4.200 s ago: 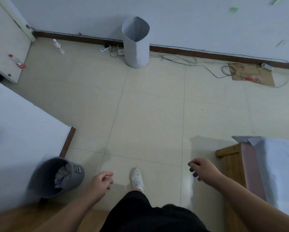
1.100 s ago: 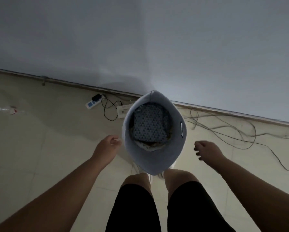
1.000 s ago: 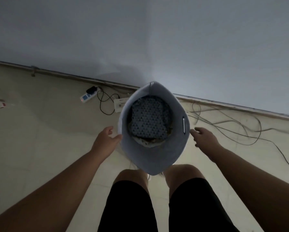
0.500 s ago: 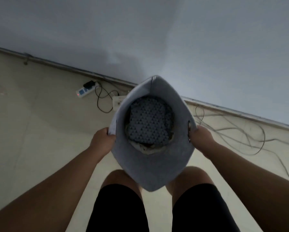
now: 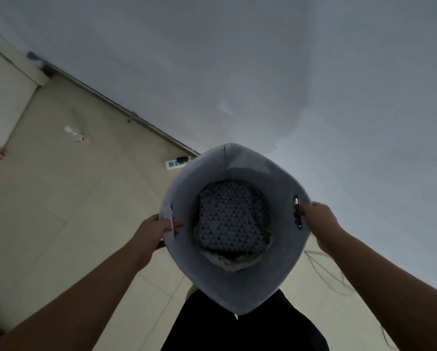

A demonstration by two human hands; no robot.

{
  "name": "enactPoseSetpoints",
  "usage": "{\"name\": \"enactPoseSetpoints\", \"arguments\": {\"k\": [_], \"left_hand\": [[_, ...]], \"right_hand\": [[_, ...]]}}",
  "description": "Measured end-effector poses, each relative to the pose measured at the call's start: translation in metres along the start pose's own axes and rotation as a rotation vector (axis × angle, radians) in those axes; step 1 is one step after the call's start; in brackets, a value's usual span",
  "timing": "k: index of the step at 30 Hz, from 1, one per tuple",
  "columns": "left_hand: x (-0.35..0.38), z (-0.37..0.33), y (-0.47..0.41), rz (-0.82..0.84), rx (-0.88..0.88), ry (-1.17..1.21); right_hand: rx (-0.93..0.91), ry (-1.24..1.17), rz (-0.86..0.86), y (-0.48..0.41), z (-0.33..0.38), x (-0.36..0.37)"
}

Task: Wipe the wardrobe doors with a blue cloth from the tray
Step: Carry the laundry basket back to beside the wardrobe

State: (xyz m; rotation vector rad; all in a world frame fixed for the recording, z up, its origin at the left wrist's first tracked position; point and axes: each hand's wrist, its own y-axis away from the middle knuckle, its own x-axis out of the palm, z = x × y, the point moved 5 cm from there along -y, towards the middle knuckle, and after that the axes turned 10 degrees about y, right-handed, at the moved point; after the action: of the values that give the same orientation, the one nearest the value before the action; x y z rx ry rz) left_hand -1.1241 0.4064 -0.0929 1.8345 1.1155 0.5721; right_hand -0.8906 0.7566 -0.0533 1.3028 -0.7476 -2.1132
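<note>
I hold a tall grey felt basket [image 5: 235, 287] in front of me with both hands, raised off the floor. My left hand [image 5: 154, 229] grips its left rim, thumb inside by the handle slot. My right hand [image 5: 316, 219] grips the right rim at the other handle slot. At the bottom of the basket lies a folded blue-grey cloth with a triangle pattern [image 5: 231, 216], on top of a paler fabric [image 5: 227, 260]. No wardrobe door is recognisable in view.
A grey wall [image 5: 263, 72] fills the upper view, with a dark skirting board along the tiled floor [image 5: 60, 198]. A white power strip [image 5: 175, 162] lies by the wall. Plastic bottles [image 5: 75, 134] lie at the left, cables [image 5: 328, 272] at the right.
I walked up to the basket, took hold of both sides of its rim, and have lifted it. The view has tilted to the left.
</note>
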Motion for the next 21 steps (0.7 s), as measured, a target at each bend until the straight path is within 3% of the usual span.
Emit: {"name": "enactPoseSetpoints", "arguments": {"k": [2,6,11,21], "left_hand": [[-0.017,-0.003,0.021,-0.045,0.036,0.081],[-0.036,-0.002,0.060,-0.161,0.162,0.016],[-0.036,0.030,0.098,-0.327,0.150,0.166],[-0.009,0.168,0.190,-0.744,0.046,0.718]], "right_hand": [[-0.056,0.069,0.021,0.008,0.026,-0.010],[-0.151,0.170,0.091,0.006,0.070,-0.013],[-0.298,0.289,0.138,-0.008,0.129,0.013],[-0.712,0.750,0.511,0.057,0.196,0.130]]}}
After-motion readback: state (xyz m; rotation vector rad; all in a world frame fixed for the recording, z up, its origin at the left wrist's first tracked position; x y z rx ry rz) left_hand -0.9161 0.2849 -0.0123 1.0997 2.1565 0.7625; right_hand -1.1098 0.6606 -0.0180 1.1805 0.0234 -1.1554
